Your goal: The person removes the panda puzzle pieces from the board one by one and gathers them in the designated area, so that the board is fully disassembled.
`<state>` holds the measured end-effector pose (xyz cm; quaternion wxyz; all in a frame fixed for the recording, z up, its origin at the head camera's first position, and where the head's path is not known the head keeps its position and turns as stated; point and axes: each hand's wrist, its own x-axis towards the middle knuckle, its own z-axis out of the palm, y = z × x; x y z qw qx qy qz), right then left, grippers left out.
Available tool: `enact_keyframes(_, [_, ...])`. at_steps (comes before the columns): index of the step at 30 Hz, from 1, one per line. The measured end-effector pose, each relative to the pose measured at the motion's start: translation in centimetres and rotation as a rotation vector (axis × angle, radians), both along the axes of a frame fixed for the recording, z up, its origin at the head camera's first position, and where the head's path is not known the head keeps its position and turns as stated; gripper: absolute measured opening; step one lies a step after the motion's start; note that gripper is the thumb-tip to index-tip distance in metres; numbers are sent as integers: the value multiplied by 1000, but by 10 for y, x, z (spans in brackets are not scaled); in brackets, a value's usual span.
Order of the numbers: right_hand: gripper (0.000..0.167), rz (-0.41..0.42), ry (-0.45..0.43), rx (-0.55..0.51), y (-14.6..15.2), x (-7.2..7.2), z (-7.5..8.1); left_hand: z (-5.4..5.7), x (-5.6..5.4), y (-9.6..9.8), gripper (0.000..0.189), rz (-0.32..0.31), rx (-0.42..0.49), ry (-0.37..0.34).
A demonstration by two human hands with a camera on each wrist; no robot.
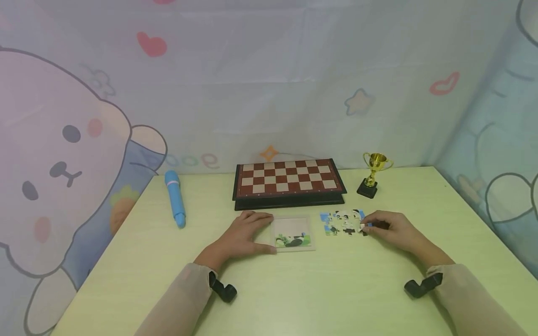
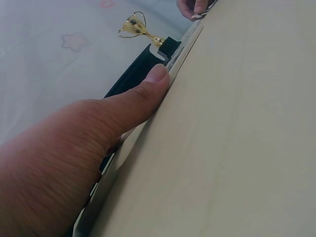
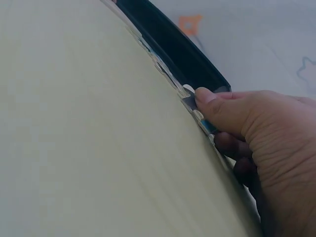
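A square puzzle frame (image 1: pixel 293 233) lies on the table, with green and black-and-white pieces fitted along its lower part. My left hand (image 1: pixel 249 234) rests at its left side, thumb by the lower left corner and fingers by the upper left. To the right lies a group of loose panda puzzle pieces (image 1: pixel 335 224). My right hand (image 1: pixel 392 228) pinches a small puzzle piece (image 1: pixel 363 226) between thumb and fingers at the group's right edge. In the right wrist view the thumb (image 3: pixel 210 98) is straight above curled fingers.
Behind the frame sits a folded chessboard box (image 1: pixel 289 182) with a brown-and-white checked top. A gold trophy cup (image 1: pixel 371 175) on a black base stands at the back right. A blue toy microphone (image 1: pixel 175 198) lies at the left. A printed cloth (image 1: pixel 269 84) hangs behind the table.
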<state>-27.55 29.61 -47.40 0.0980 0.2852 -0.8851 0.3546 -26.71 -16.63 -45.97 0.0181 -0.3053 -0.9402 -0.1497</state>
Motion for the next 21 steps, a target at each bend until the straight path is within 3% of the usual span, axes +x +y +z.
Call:
enact_keyframes(8, [17, 26, 51, 12, -1, -1, -2, 1, 1, -1, 95, -5, 14, -8])
enact_keyframes(21, [16, 52, 64, 20, -2, 1, 2, 0, 1, -1, 96, 5, 24, -30])
